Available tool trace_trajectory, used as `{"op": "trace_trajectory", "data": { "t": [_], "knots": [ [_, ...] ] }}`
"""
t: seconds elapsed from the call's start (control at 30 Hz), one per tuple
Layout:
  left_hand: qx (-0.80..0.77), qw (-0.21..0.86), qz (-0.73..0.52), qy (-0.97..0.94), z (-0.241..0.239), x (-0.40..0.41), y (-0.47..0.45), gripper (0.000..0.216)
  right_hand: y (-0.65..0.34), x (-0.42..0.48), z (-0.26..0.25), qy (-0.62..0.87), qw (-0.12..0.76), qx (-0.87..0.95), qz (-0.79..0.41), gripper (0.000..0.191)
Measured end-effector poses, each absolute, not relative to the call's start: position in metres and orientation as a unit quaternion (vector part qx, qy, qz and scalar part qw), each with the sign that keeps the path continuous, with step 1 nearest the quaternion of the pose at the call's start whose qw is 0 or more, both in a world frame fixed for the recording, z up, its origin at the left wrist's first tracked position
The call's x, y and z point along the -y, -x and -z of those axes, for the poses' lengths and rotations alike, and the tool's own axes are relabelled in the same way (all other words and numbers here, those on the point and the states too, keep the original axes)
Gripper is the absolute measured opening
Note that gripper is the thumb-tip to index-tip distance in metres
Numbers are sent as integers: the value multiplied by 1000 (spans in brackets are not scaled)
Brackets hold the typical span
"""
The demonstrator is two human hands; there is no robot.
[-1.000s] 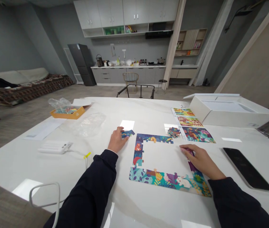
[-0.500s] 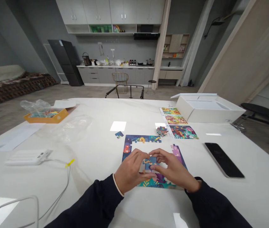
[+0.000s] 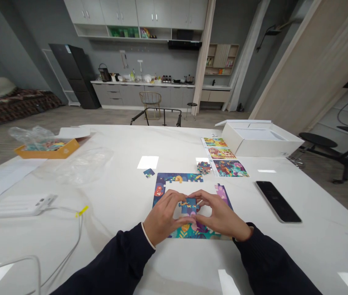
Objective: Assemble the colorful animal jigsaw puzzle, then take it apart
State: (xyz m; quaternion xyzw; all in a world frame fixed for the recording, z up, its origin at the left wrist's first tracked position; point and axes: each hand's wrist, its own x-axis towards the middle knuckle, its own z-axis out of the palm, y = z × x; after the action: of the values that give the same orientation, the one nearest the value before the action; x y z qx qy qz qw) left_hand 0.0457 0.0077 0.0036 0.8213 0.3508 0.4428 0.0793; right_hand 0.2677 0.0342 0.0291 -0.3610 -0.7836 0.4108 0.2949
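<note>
Between my two hands, blue puzzle pieces (image 3: pixel 189 206) with orange and pink details are held just over the partly built jigsaw puzzle (image 3: pixel 177 178). My left hand (image 3: pixel 167 216) pinches them from the left, thumb low and fingers on top. From the right, my right hand (image 3: pixel 217 213) grips them with thumb and fingertips. The puzzle's border shows sea creatures and plants around a bare white middle; my hands hide part of its lower and right sides. A loose blue piece (image 3: pixel 148 173) lies beyond the upper left corner. A pile of pieces (image 3: pixel 204 167) sits past the upper right corner.
Picture cards (image 3: pixel 231 168) lie at the back right before an open white box (image 3: pixel 258 143). A black phone (image 3: pixel 277 201) rests at right. At left are a white power bank (image 3: pixel 20 205) with a cable, a clear plastic bag (image 3: pixel 84 166) and an orange box (image 3: pixel 49 150).
My hands have stayed around the pieces, which now sit more upright with a pinkish lower part showing. The whole scene has shifted slightly left as the camera turned.
</note>
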Motion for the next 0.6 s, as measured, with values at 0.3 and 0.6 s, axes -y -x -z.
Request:
{"op": "trace_trajectory", "data": {
  "t": [0.3, 0.6],
  "knots": [
    [-364, 80, -428, -824, -4, -9, -46, 52, -268, -36, -24, 374, 309, 819, -306, 41],
    [-417, 59, -389, -819, 0, -17, -33, 42, -340, -122, -3, 528, 257, 797, -141, 30]
  ]
}}
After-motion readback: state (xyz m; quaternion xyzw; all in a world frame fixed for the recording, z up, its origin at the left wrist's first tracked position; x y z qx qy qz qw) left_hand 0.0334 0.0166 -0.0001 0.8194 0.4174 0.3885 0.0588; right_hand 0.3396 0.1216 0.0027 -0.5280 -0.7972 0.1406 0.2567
